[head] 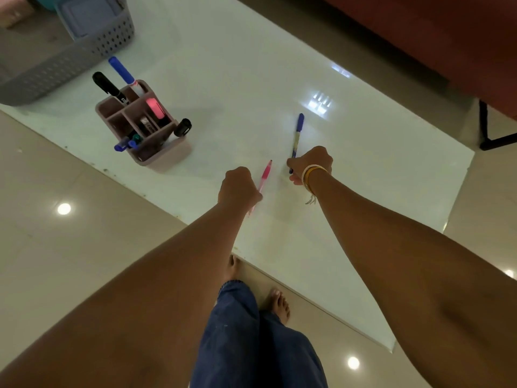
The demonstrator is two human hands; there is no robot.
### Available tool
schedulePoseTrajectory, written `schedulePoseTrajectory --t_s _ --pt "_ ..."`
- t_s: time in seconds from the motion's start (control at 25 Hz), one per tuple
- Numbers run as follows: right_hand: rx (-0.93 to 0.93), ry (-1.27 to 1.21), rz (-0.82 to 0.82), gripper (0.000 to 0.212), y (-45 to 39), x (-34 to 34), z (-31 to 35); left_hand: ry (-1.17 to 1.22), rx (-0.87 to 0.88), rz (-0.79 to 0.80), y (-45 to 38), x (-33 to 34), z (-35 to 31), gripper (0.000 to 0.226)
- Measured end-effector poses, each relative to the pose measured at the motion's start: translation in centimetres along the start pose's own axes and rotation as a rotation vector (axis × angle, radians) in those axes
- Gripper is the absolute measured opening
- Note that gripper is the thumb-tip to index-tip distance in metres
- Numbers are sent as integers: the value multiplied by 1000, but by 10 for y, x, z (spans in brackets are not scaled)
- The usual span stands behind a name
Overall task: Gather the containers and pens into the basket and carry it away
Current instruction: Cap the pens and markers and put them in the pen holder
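My left hand [237,187] is closed around a pink pen [265,172] whose tip points away from me over the white glass table [240,79]. A blue pen [298,133] is gripped at its near end by my right hand [310,163], its far end slanting up over the table. To the left stands a mauve divided organizer [145,127] holding a blue marker [121,70], a black marker [107,86], a pink highlighter [154,107] and several small pens. A grey perforated basket [64,51] sits at the table's far left corner.
A black marker cap [183,126] leans at the organizer's right side. A grey lid [89,15] lies inside the basket. A brown sofa [433,37] with a black leg [486,127] borders the table's far right. My bare feet [277,303] stand at the near edge.
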State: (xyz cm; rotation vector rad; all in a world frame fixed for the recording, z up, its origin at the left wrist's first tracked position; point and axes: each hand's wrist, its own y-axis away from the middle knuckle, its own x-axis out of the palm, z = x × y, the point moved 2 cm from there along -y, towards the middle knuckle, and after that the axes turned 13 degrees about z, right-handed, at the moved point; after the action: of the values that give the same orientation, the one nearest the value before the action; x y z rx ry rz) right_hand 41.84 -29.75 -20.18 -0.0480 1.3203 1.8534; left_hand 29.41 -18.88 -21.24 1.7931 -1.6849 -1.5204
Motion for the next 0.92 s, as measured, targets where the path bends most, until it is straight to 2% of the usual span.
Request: schedulePoseTrajectory --t_s 0.08,0.2,0.28,0.48,0.64,0.8,0.92 --pt "25 -151 53 24 9 5 3 185 21 12 4 -9 -4 23" --pt "-108 -307 100 11 32 16 11 417 129 -166 15 -34 -15 17" --pt "-280 -211 98 10 42 21 19 577 195 -234 21 -54 -20 19" --pt "-569 183 133 14 71 23 52 877 304 -197 35 -87 -24 24" --pt "-697 320 157 16 99 29 75 890 352 -326 52 -104 -18 20" --pt "-801 48 127 21 114 41 118 882 381 -345 70 -132 -6 18" --pt "-915 30 232 21 124 56 160 890 366 -311 84 -158 6 14"
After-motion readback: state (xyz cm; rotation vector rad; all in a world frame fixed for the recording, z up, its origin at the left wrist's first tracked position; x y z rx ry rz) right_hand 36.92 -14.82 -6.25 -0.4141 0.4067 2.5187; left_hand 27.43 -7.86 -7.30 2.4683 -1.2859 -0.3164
